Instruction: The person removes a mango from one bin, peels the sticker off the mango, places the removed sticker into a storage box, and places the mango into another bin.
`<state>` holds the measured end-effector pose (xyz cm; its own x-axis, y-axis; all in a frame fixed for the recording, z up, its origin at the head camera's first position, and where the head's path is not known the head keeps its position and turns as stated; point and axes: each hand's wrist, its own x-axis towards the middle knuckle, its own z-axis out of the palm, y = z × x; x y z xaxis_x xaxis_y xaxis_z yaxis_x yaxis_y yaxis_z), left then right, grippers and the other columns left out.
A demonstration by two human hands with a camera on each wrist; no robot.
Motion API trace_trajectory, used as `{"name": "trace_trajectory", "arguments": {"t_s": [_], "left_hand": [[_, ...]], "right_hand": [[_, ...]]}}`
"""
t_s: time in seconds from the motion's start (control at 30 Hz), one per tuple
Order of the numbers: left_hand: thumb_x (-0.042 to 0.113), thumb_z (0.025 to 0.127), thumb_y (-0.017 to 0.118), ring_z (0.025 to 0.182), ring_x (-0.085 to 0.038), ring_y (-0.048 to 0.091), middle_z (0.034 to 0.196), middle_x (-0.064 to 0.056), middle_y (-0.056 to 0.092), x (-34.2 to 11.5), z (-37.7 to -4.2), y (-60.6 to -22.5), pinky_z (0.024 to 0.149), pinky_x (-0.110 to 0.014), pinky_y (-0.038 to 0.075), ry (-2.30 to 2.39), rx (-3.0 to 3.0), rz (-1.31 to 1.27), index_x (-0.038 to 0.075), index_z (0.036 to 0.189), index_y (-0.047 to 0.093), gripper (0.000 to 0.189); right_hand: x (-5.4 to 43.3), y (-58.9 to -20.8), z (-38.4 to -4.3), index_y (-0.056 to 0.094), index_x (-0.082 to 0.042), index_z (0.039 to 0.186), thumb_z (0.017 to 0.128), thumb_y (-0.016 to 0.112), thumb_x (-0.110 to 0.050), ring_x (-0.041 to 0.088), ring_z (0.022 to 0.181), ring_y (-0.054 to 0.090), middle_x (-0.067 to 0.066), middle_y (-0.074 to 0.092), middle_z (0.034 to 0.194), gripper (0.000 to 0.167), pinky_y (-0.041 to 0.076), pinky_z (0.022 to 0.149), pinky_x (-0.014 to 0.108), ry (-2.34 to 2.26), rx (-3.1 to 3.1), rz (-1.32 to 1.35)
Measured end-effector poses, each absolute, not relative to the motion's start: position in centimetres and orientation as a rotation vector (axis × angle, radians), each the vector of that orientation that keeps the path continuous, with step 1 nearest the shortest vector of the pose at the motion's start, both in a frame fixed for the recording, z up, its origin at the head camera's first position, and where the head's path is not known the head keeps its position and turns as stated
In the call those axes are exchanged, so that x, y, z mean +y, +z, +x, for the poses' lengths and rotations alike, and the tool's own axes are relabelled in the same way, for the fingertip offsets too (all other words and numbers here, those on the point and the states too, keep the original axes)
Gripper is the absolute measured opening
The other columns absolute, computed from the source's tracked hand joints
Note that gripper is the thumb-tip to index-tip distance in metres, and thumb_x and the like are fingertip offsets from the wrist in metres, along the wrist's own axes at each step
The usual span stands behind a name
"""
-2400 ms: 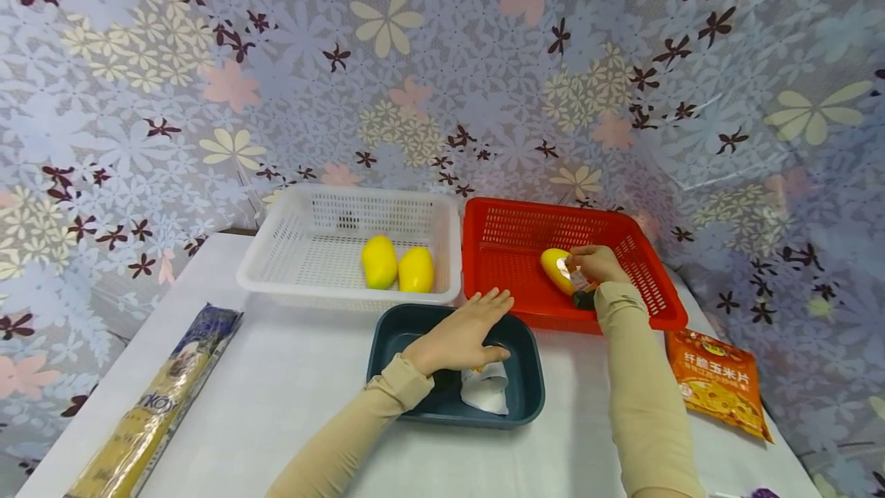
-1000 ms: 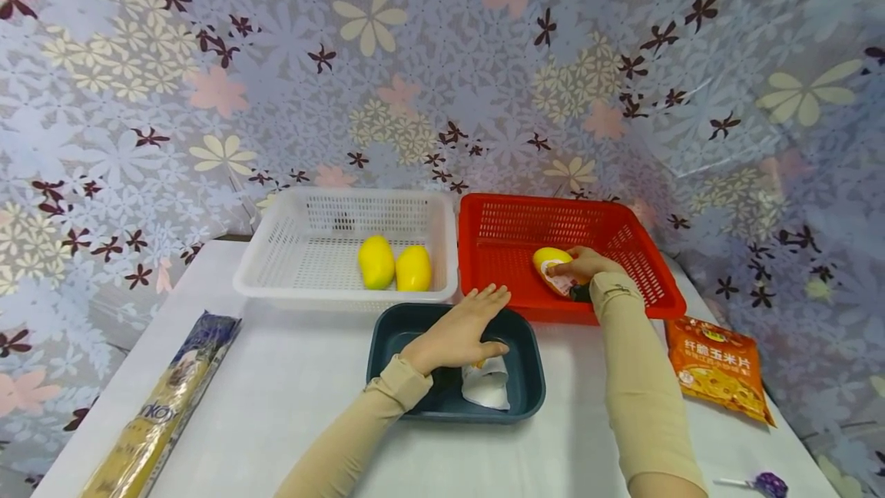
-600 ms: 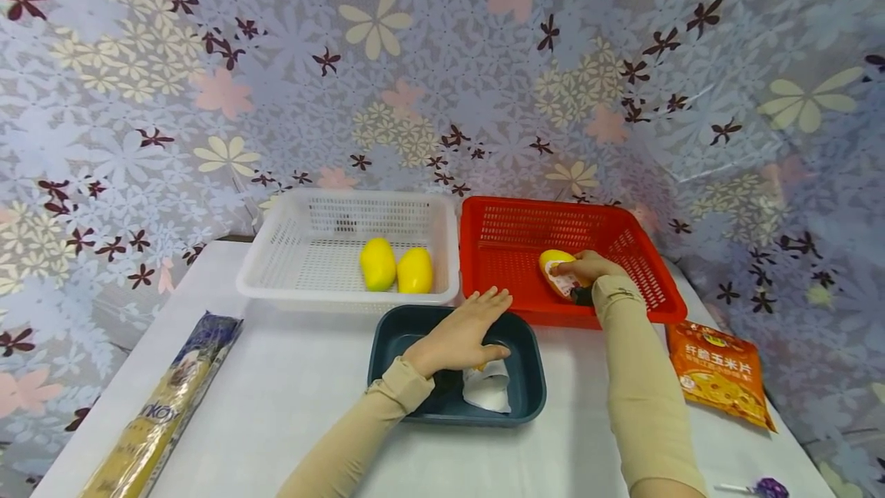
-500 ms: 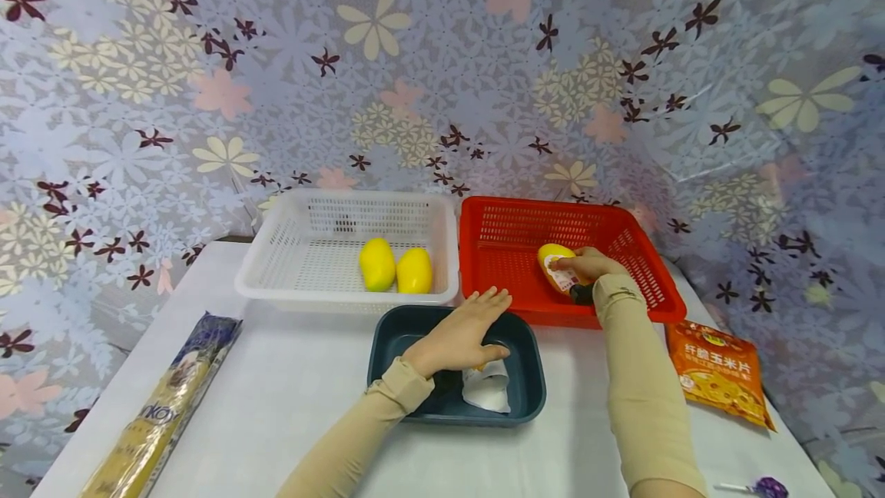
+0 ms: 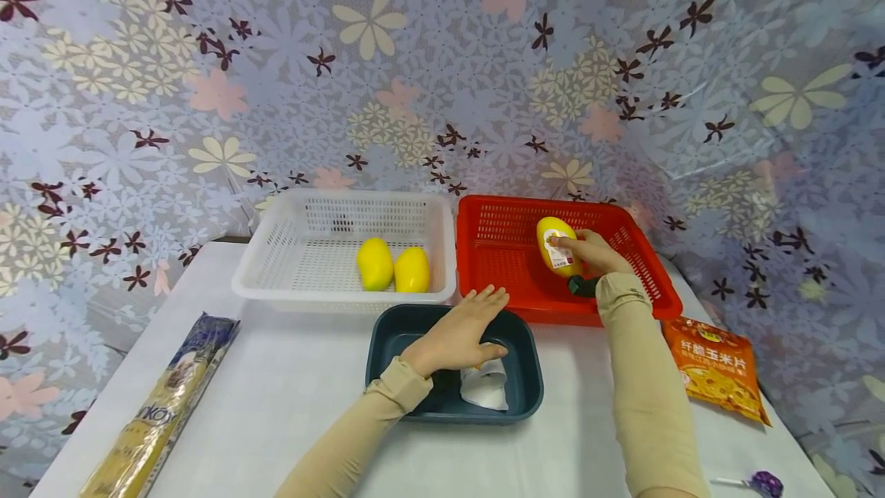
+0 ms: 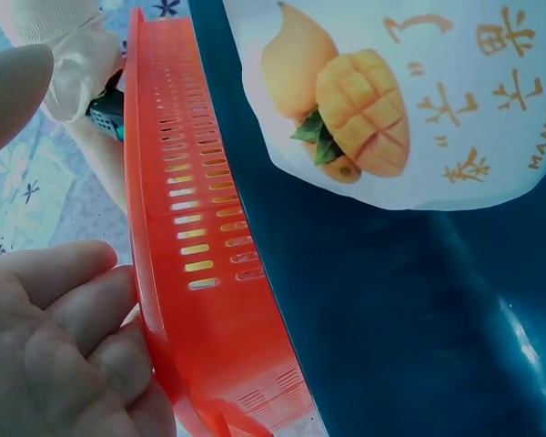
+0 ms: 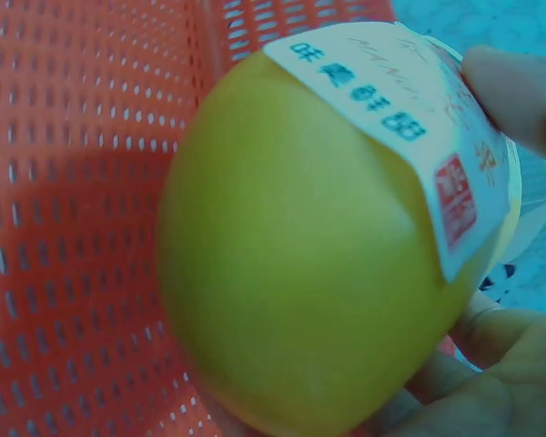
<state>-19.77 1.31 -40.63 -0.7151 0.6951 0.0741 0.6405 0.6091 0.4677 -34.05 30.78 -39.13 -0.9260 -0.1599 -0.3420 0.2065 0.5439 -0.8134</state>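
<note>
My right hand [image 5: 594, 250] grips a yellow mango [image 5: 557, 246], thumb on the white printed label stuck to its side. That mango is held up over the red plastic basket [image 5: 498, 267]; close up in the right wrist view, the label [image 7: 409, 118] has a raised edge. My left hand [image 5: 452, 338] lies across the dark teal tub [image 5: 525, 398], fingers extended toward the red basket. In the left wrist view its fingertips are right at the red rim. Inside the tub sits a white label with mango pictures [image 6: 400, 100], partly hidden by the hand in the head view.
A white slotted basket [image 5: 276, 252] with two yellow mangoes [image 5: 376, 263] stands left of the red one. A long noodle pack [image 5: 162, 406] lies at the left, an orange snack bag [image 5: 719, 371] at the right. Near the front right is a purple lollipop [image 5: 765, 483].
My right hand has raised the mango from the basket floor and tipped it more upright, with more of its label facing the head camera. My left hand has stayed in place.
</note>
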Motion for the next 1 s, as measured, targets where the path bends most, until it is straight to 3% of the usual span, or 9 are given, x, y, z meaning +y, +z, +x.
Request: {"name": "trace_trajectory", "arguments": {"t_s": [0.2, 0.43, 0.57, 1.0], "left_hand": [[0.031, 0.091, 0.064, 0.151, -0.023, 0.015, 0.161, -0.006, 0.024, 1.3, -19.7, -40.5, 0.124, -0.041, 0.011, 0.705, 2.721, 1.127, 0.006, 0.152, 0.028, 0.075], [0.031, 0.091, 0.064, 0.151, -0.022, 0.014, 0.161, -0.006, 0.024, 1.3, -19.6, -40.4, 0.124, -0.041, 0.01, 0.699, 2.718, 1.118, 0.006, 0.152, 0.029, 0.075], [0.031, 0.091, 0.064, 0.151, -0.023, 0.015, 0.161, -0.007, 0.025, 1.3, -19.7, -40.5, 0.124, -0.042, 0.011, 0.703, 2.718, 1.122, 0.005, 0.152, 0.03, 0.074], [0.03, 0.091, 0.064, 0.151, -0.025, 0.016, 0.16, -0.01, 0.027, 1.4, -19.5, -40.4, 0.123, -0.042, 0.012, 0.712, 2.718, 1.136, 0.003, 0.151, 0.031, 0.073]], "right_hand": [[30.0, -38.3, -33.5, 0.011, 0.007, 0.15, 0.099, 0.05, -0.039, 0.003, 0.081, 0.058, 0.0, 0.052, 0.102, 0.079, 0.054, 0.075, 0.022, -1.538, 2.3, 0.006], [29.3, -37.8, -32.8, 0.006, 0.001, 0.153, 0.099, 0.049, -0.041, 0.003, 0.084, 0.058, 0.005, 0.045, 0.114, 0.081, 0.054, 0.075, 0.021, -1.682, 2.279, -0.001], [28.7, -37.1, -32.1, 0.004, -0.002, 0.154, 0.1, 0.049, -0.04, 0.002, 0.084, 0.059, 0.002, 0.046, 0.112, 0.08, 0.054, 0.074, 0.022, -1.78, 2.238, -0.007], [25.5, -34.5, -28.5, 0.015, -0.003, 0.15, 0.101, 0.048, -0.035, 0.007, 0.089, 0.06, 0.002, 0.048, 0.114, 0.068, 0.054, 0.077, 0.023, -1.818, 2.201, -0.186]]}}
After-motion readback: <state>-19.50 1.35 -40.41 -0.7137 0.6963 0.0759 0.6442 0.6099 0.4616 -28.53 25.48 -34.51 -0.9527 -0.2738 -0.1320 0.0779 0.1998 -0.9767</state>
